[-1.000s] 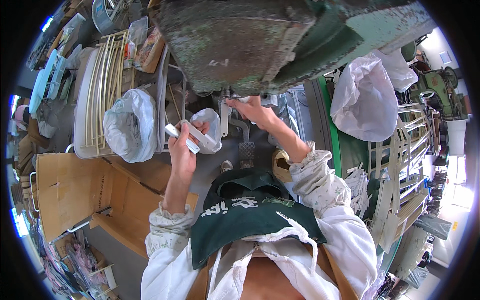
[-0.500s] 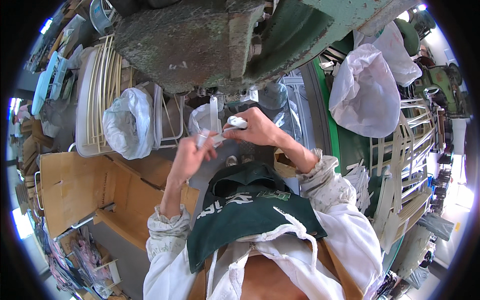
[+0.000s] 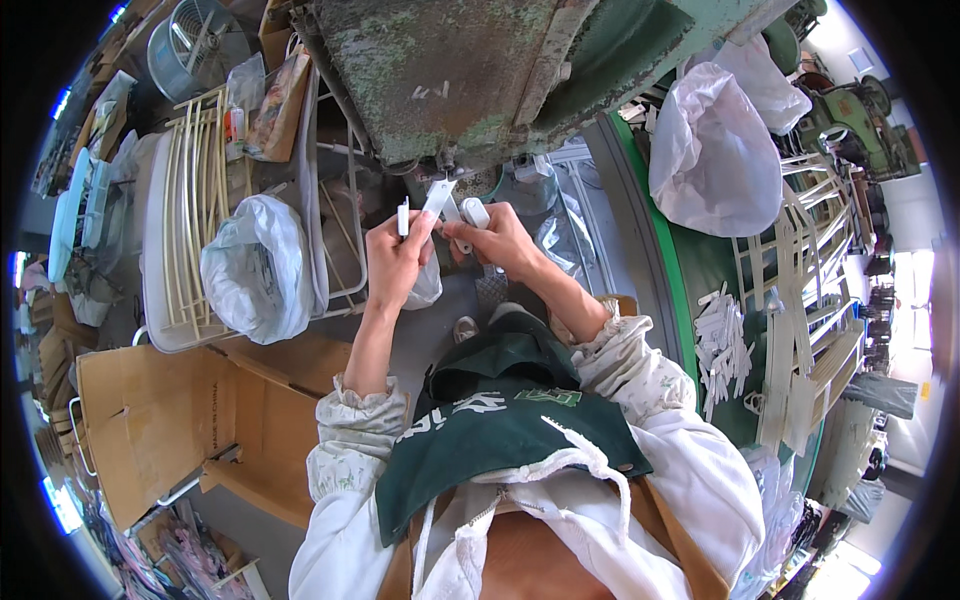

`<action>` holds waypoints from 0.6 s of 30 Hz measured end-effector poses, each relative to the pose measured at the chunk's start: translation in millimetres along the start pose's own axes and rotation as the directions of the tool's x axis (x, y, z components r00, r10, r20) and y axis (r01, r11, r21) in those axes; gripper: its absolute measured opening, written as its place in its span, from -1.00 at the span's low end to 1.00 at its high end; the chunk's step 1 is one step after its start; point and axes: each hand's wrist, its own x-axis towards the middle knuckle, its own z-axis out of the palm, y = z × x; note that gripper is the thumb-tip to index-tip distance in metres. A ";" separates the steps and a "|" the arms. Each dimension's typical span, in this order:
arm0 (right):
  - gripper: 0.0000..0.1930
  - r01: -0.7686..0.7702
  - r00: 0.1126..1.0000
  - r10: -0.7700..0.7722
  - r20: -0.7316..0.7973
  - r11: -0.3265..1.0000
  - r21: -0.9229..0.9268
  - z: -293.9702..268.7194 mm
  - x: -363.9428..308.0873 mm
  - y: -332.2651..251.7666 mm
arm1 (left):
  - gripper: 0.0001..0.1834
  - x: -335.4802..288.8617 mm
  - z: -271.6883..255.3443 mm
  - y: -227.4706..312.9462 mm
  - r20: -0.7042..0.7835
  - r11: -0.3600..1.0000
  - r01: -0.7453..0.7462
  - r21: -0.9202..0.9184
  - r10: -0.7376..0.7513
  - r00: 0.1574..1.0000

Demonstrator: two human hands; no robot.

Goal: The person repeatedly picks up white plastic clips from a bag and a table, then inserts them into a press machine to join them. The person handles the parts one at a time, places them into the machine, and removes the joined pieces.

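My left hand [image 3: 396,262] is closed around a flat white strip [image 3: 438,197], gripped between thumb and fingers. The strip slants up toward the underside of the green machine [image 3: 430,85]; whether it touches there I cannot tell. A short white piece [image 3: 403,217] stands up at the same hand's fingers. My right hand [image 3: 508,243], close beside it, is closed on a white piece with a rounded end [image 3: 474,212]. Its lower part is hidden by the fingers. Between the hands another narrow white part shows, too small to make out.
A white plastic bag [image 3: 258,268] stands left, beside a rack of pale rods [image 3: 190,215]. An open cardboard box [image 3: 160,410] is lower left. On the right, a green-edged table bears a pile of white strips [image 3: 722,345], long pale slats [image 3: 795,320] and another bag [image 3: 715,155].
My left hand has moved up toward the machine and now grips the white strip, which has tilted. My right hand stays near it, slightly shifted. The whole view has turned a little.
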 end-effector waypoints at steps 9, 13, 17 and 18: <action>-0.75 -0.095 0.995 0.093 -0.048 0.994 -0.046 -2.3 -0.7 -4.7 | -0.73 -0.6 1.2 3.3 -0.044 0.992 0.037 -0.121 -0.043 0.998; -0.75 -0.073 0.997 0.071 -0.034 0.995 -0.062 -5.6 -0.6 -5.8 | -0.75 2.8 0.1 4.0 -0.060 0.993 0.043 -0.108 -0.050 0.997; -0.76 -0.073 0.997 0.072 -0.020 0.996 -0.059 -10.6 2.4 -0.7 | -0.76 5.0 5.0 -1.4 -0.043 0.990 0.065 -0.122 -0.070 0.997; -0.76 -0.065 0.998 0.064 -0.014 0.996 -0.060 -11.1 3.4 -1.7 | -0.76 5.3 5.2 -2.5 -0.054 0.991 0.068 -0.116 -0.074 0.996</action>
